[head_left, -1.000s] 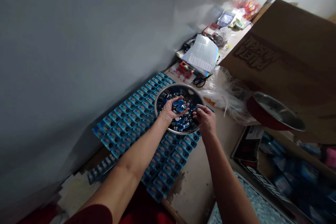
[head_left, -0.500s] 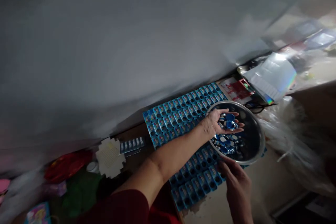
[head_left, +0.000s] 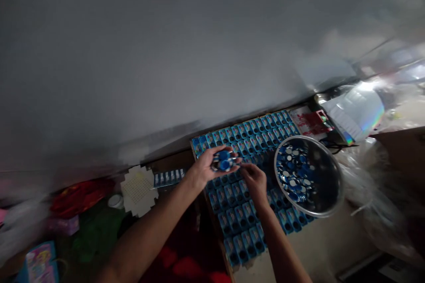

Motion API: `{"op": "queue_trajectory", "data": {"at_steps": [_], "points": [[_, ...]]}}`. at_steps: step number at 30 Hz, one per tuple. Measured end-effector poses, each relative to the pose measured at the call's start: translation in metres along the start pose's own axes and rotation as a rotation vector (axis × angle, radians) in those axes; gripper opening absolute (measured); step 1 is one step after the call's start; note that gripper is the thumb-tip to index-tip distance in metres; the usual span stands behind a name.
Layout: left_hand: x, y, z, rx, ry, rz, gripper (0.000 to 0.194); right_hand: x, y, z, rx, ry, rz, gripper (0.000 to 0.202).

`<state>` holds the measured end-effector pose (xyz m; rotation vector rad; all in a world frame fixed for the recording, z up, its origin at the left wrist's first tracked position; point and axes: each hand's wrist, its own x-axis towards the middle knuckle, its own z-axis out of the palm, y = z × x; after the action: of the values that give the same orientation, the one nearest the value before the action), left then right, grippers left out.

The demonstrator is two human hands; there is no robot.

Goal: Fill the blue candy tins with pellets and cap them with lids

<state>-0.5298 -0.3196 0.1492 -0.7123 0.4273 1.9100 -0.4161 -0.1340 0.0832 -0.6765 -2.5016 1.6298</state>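
Cradling shiny round blue-and-silver discs [head_left: 225,165], the left hand [head_left: 207,162] spreads palm-up, likely against spills, right hand [head_left: 256,181] alongside, grip unclear!

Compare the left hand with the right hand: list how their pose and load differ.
Pose: the left hand is palm up and cupped; the right hand shows its back, fingers drawn together.
Load: the left hand carries a pile of blue and silver discs; whether the right hand holds one is too dark to tell.
Both are bare and held over the blue packs.
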Motion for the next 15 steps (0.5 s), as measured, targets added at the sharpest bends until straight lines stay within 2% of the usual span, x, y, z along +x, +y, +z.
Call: {"op": "queue_trajectory", "data": {"at_steps": [2,4,7,10,15], "points": [[-0.034,0.015,-0.046,-0.045,0.119,0.092,0.012,0.039,-0.014,0.032,-0.173,0.005,-0.094,0.018],[-0.061,0.024,-0.086,-0.098,0.215,0.159,0.014,0.074,-0.027,0.059,-0.377,-0.051,-0.179,0.018],[-0.086,0.033,-0.123,-0.202,0.301,0.261,0.019,0.104,-0.039,0.087,-0.611,-0.180,-0.194,0.017],[-0.094,0.040,-0.134,-0.284,0.295,0.304,0.024,0.111,-0.045,0.105,-0.783,-0.287,-0.198,0.016],[-0.088,0.051,-0.124,-0.325,0.225,0.313,0.028,0.115,-0.055,0.122,-0.975,-0.364,-0.207,0.019]]}}
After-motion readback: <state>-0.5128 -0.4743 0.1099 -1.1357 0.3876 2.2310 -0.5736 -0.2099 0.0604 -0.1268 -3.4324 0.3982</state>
